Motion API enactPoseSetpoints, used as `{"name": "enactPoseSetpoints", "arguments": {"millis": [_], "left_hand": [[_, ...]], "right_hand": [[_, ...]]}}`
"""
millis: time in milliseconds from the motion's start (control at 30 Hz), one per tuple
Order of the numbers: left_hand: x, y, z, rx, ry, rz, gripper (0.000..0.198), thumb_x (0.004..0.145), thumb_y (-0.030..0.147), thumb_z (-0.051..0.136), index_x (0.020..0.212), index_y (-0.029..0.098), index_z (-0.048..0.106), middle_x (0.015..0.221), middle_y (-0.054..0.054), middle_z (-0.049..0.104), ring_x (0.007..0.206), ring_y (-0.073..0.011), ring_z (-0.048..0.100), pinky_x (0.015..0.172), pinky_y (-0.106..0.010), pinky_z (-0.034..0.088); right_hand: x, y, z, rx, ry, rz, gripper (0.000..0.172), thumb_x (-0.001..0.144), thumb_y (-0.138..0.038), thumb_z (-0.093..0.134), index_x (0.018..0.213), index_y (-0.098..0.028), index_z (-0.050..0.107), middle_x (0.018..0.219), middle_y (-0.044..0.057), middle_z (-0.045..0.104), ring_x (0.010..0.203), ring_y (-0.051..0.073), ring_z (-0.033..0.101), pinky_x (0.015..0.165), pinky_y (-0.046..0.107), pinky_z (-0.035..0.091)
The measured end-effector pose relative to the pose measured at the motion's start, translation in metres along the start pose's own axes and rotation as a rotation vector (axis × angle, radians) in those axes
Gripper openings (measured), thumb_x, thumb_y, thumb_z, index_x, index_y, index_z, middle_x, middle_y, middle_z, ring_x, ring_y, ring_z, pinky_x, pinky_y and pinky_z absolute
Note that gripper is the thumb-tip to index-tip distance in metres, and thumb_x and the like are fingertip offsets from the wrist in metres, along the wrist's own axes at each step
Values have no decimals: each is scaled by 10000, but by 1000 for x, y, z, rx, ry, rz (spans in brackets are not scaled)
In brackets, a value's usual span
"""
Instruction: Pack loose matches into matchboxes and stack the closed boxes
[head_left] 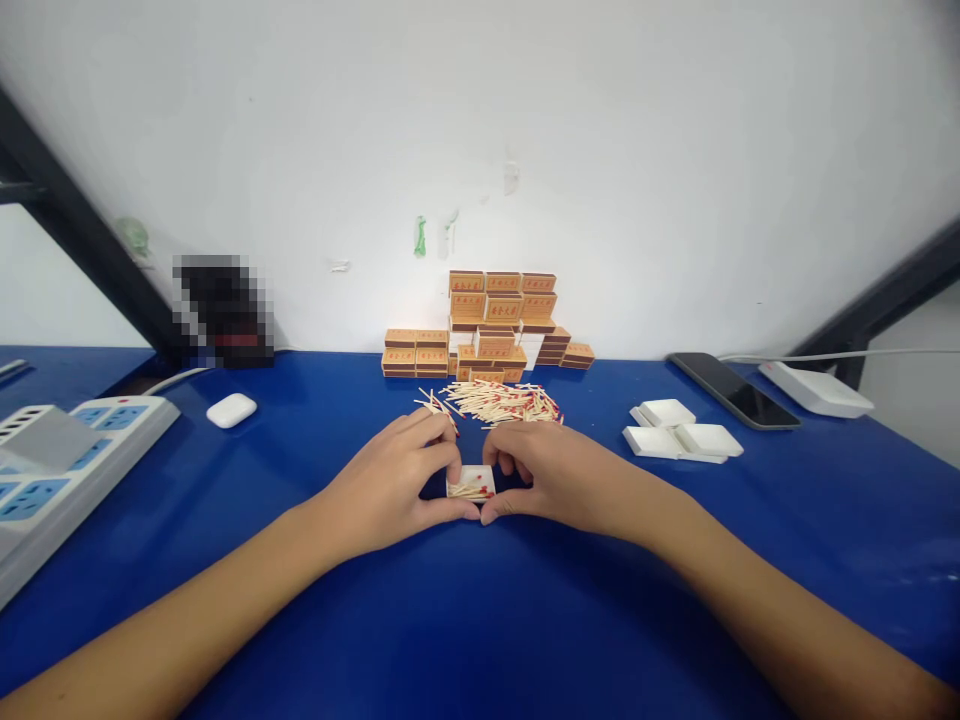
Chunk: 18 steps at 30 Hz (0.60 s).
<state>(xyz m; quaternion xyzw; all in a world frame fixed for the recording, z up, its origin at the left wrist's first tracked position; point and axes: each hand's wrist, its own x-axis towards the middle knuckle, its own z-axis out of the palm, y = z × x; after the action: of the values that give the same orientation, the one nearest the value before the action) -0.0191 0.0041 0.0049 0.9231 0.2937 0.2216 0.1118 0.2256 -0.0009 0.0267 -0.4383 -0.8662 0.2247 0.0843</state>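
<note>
Table [480, 620]: plain blue.
Left hand [397, 470]: thumb and fingertip pinching the left end of the white tray [469, 472].
Right hand [559, 475]: thumb and curled fingers pinching its right end.
Tray: between the hands, open upward, long axis left to right.
Matches inside [466, 491]: mostly lengthwise, red heads rightward.
Match pile [499, 402]: beyond.
Matchboxes [502, 308]: stacked before the scuffed white wall [637, 150].

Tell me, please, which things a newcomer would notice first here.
The stacked orange matchboxes before the white wall stand out first. In front lies a loose heap of red-tipped matches. Nearer, a small white tray sits in the grip of the left hand and right hand.
</note>
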Motion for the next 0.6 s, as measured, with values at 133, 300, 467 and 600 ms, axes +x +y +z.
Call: {"name": "enactPoseSetpoints", "arguments": {"millis": [133,300,467,600], "left_hand": [[0,1,0,14,-12,-6,315,901,489,777,948,195,676,1059,-71,604,1032,-256,584,892,-417,500],[0,3,0,22,-9,-3,303,912,486,765,951,195,694,1047,-77,611,1008,-257,588,876,-415,503],[0,2,0,9,-18,-6,298,915,474,768,1014,198,714,1070,-80,610,1038,-259,587,906,-424,502],[0,2,-1,32,-28,8,299,937,475,742,1034,193,714,1074,-80,609,1029,-258,582,896,-423,496]], "right_hand": [[-1,0,-1,-23,5,-5,417,818,-551,842,936,-210,631,923,19,680,780,177,573,646,296,358],[-1,-2,-1,-15,0,1,411,813,-540,850,923,-212,629,925,21,683,777,179,576,640,293,357],[0,0,0,-8,10,-7,416,817,-550,844,910,-208,627,918,21,684,769,176,575,638,291,351],[-1,0,0,-16,10,-13,399,825,-537,840,929,-211,637,926,18,685,778,177,578,645,294,353]]}}
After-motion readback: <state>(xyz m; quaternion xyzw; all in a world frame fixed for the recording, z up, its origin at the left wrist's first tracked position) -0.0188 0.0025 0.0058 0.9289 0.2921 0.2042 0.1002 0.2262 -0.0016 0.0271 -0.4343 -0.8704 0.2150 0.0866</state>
